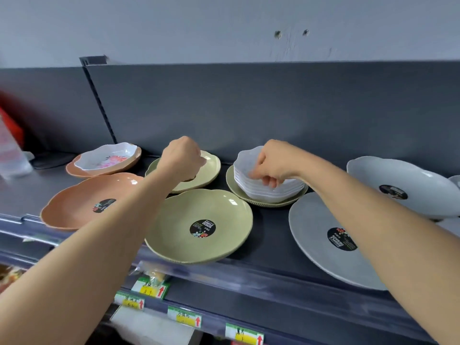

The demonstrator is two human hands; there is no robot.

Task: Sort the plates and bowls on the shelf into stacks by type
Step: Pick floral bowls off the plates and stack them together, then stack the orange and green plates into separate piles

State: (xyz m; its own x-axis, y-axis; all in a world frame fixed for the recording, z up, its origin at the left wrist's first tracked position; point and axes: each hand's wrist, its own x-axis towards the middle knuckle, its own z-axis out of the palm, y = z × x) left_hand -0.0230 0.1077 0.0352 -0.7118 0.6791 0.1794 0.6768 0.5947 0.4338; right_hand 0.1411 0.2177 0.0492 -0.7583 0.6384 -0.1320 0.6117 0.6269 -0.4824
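Note:
My right hand [273, 163] grips the rim of a stack of small white bowls [271, 189], which rests on a green plate [249, 198]. My left hand [183, 158] hovers over the far green plate [209, 170] with its fingers curled; whether it holds the plate is hidden. A second green plate [199, 225] lies at the shelf's front. To the left sit an orange plate [92, 200] and, behind it, a white flowered bowl [107, 156] on another orange plate [74, 170]. Two grey plates, the near grey plate [321, 235] and the far grey plate [398, 183], lie at the right.
The dark shelf [268, 232] has a back wall close behind the dishes and a front rail with price tags [184, 316] below. A clear plastic container [10, 150] stands at the far left. A lower shelf shows beneath.

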